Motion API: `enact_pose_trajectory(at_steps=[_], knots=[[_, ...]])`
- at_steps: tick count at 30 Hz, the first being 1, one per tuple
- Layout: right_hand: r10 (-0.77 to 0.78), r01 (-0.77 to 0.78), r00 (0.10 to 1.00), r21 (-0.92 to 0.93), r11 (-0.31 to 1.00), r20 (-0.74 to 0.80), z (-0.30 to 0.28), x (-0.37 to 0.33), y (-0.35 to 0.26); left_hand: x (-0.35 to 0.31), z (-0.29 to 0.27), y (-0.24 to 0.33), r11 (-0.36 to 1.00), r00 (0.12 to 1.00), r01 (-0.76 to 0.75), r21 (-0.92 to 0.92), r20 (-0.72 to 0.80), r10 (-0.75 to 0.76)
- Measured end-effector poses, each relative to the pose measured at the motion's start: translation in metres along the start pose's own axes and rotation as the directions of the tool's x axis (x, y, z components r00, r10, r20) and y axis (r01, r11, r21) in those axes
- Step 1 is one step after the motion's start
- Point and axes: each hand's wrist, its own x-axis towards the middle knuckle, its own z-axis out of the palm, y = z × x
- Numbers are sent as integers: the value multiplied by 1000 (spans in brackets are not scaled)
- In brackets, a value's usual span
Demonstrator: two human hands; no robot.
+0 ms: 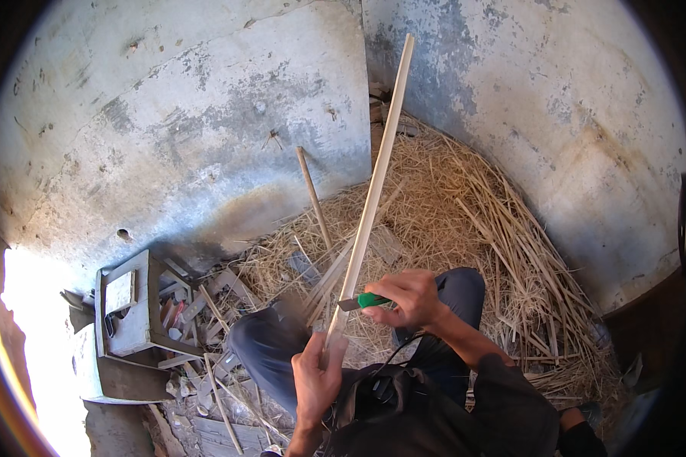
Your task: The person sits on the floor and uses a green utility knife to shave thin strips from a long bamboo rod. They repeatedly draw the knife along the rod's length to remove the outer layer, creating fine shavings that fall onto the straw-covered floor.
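Observation:
My left hand (316,378) is closed round the lower end of a long, pale strip of split wood or bamboo (376,179). The strip slants up and away from me, its far end in front of the wall corner. In my right hand (411,295) is a knife with a green handle (370,299). Its short, dark blade (348,305) lies against the strip, a little above my left hand. Both hands are over my bent legs, with the fingers of the right wrapped round the handle.
Shavings and loose strips (450,190) heap up against the walls ahead and to the right. A worn wooden stool (133,305) lies on its side at the left, beside wood scraps. A thin stick (313,194) leans on the stained wall (206,99). Bright light enters at the far left.

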Motion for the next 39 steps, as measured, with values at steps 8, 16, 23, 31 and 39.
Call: enact_pose_trajectory(at_steps=[8,16,23,31,39], knots=[[-33,32,999,-75,997,-9,-8,7,4,1,-3,-5,998,998,29,-61,53,-26],[-43,44,999,-104,994,12,-11,4,9,-3,-6,-8,997,995,55,-53,89,-50],[453,-471,798,59,880,-397,-47,-7,122,-42,-19,-26,994,939,105,9,328,-103],[450,-428,893,287,857,-13,-23,-14,48,-17,-18,-22,918,965,254,-304,144,-219],[602,-501,759,812,298,248,9,13,-5,2,-6,-19,988,971,125,-95,214,-103]])
